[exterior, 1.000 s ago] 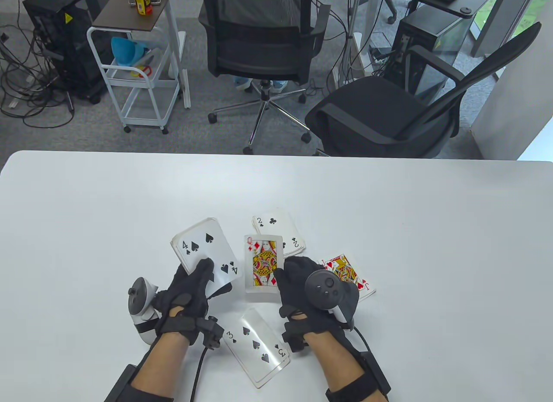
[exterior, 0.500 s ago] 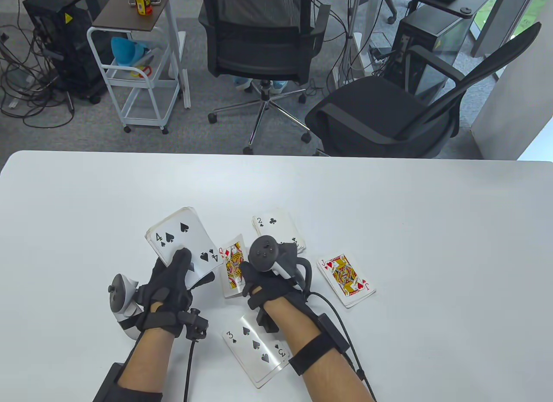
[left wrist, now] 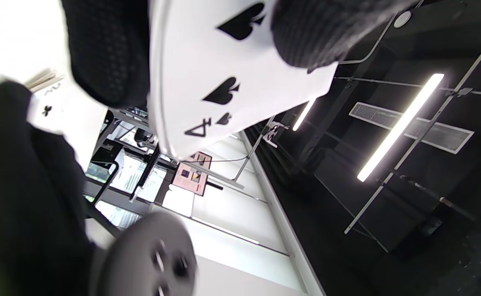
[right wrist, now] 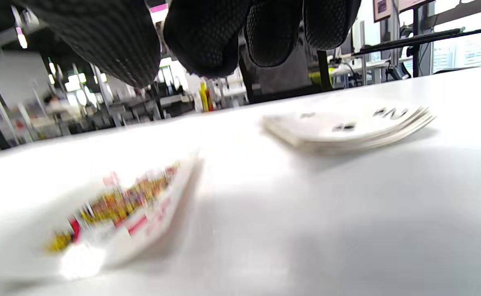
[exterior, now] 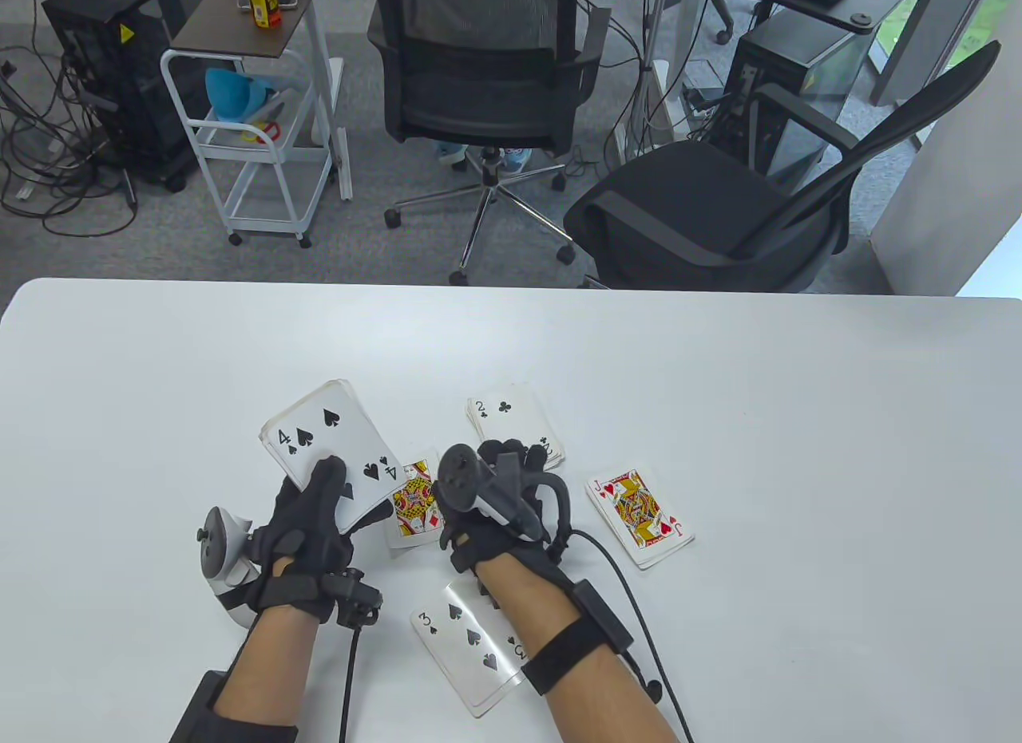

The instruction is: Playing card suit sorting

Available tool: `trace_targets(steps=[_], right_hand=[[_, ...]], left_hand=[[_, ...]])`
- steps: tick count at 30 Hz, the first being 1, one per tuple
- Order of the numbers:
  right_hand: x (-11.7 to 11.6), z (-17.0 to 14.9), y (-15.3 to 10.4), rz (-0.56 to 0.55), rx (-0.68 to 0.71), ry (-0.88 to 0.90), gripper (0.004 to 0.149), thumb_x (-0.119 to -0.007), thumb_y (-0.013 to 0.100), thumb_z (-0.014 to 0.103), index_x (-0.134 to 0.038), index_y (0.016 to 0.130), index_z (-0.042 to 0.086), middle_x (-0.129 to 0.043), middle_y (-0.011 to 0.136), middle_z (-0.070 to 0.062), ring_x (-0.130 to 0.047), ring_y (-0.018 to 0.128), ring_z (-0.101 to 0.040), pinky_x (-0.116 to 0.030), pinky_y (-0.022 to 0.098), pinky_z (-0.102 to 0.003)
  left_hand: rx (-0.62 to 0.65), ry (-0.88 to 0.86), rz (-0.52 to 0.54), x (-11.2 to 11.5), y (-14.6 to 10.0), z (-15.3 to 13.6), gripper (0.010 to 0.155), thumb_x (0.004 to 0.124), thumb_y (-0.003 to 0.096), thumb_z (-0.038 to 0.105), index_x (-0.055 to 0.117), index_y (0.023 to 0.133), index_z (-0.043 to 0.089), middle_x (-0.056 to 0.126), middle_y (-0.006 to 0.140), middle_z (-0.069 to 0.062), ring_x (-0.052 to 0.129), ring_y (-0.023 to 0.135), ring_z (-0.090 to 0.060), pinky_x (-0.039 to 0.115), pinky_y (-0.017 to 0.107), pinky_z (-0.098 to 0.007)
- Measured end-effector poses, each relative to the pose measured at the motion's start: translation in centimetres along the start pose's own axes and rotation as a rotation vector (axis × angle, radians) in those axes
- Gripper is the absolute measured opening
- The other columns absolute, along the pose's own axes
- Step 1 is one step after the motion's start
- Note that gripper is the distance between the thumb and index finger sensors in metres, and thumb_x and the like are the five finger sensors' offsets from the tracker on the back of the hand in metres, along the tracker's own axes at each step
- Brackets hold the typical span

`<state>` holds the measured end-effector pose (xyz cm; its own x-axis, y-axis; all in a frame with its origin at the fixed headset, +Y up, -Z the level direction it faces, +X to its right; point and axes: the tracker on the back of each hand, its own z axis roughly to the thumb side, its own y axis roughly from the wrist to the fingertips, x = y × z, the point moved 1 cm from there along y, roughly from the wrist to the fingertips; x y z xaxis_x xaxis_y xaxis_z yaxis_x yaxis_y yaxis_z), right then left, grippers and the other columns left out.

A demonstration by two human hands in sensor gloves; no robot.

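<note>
My left hand [exterior: 339,495] grips a stack of cards face up with the four of spades [exterior: 327,444] on top, thumb on its face and fingers beneath; the left wrist view shows the same four of spades [left wrist: 224,82] close up. My right hand [exterior: 507,476] hovers low over the table with its fingers [right wrist: 207,37] loosely curled and nothing between them. Just left of it lies the queen of diamonds pile [exterior: 411,507], blurred in the right wrist view [right wrist: 121,209]. On the table are the clubs pile [exterior: 515,424], the jack of hearts pile [exterior: 639,515] and the three of spades pile [exterior: 471,643].
The white table [exterior: 798,456] runs wide to the right and far side. Two black office chairs [exterior: 718,216] and a white trolley [exterior: 255,136] stand beyond its far edge. Glove cables [exterior: 623,583] trail near my right wrist.
The queen of diamonds pile has slid left and turned, with my right hand moving left alongside it. My left hand has carried the four of spades stack further left.
</note>
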<state>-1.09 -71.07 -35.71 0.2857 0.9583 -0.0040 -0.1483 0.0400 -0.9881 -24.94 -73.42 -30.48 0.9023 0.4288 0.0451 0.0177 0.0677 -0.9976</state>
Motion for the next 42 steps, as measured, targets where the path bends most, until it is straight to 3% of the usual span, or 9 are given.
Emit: trace_targets(steps=[5,10,18,27,35,42], right_hand=[[3.5,-4.4,-4.0,-0.184,0.021,0.227,0.045,-0.080,0.057,0.049,-0.085,0.075,0.008,-0.062,0.101,-0.023,-0.045,0.097,-0.054,-0.027,0.065,-0.075],[3.9,-5.7,-5.6,-0.286,0.116,0.340,0.047,-0.077,0.057,0.049,-0.083,0.080,0.008,-0.060,0.104,-0.023,-0.042,0.100,-0.054,-0.030,0.065,-0.075],[1.9,-4.6,-6.0,-0.235,0.199,0.380,0.052,-0.075,0.057,0.051,-0.078,0.088,0.009,-0.058,0.106,-0.023,-0.040,0.102,-0.054,-0.032,0.066,-0.074],[0.3,-2.7,-6.2,-0.162,0.252,0.365,0.059,-0.077,0.056,0.055,-0.070,0.092,0.009,-0.057,0.107,-0.022,-0.040,0.102,-0.053,-0.033,0.067,-0.074],[0.7,-3.0,-6.5,-0.240,0.231,0.407,0.062,-0.079,0.054,0.056,-0.065,0.092,0.009,-0.056,0.105,-0.021,-0.043,0.101,-0.054,-0.036,0.067,-0.074],[1.4,-4.7,-6.5,-0.338,0.158,0.561,0.062,-0.079,0.053,0.057,-0.065,0.091,0.009,-0.058,0.103,-0.021,-0.048,0.099,-0.053,-0.037,0.066,-0.073]], left_hand=[[-0.046,0.058,-0.035,1.1,-0.2,-1.3,0.058,0.081,0.0579,0.049,0.058,0.106,0.024,0.079,0.102,-0.002,0.093,0.086,-0.030,0.094,0.050,-0.040],[-0.124,0.139,-0.083,2.2,-0.2,-3.3,0.059,0.080,0.0579,0.048,0.059,0.106,0.023,0.079,0.102,-0.002,0.093,0.085,-0.031,0.094,0.050,-0.041],[-0.195,0.214,-0.156,3.1,-0.5,-5.1,0.059,0.084,0.0570,0.045,0.059,0.106,0.024,0.079,0.102,-0.002,0.094,0.086,-0.030,0.095,0.050,-0.041],[-0.205,0.247,-0.168,3.2,-0.5,-5.3,0.057,0.086,0.0564,0.045,0.062,0.105,0.025,0.082,0.100,0.000,0.096,0.084,-0.029,0.095,0.049,-0.040],[-0.201,0.267,-0.171,3.2,-0.5,-5.3,0.057,0.086,0.0560,0.047,0.063,0.104,0.026,0.084,0.099,0.001,0.096,0.083,-0.029,0.095,0.048,-0.040],[-0.254,0.377,-0.280,4.1,-0.5,-5.5,0.057,0.087,0.0560,0.046,0.064,0.104,0.026,0.083,0.099,0.001,0.096,0.084,-0.029,0.094,0.049,-0.041]])
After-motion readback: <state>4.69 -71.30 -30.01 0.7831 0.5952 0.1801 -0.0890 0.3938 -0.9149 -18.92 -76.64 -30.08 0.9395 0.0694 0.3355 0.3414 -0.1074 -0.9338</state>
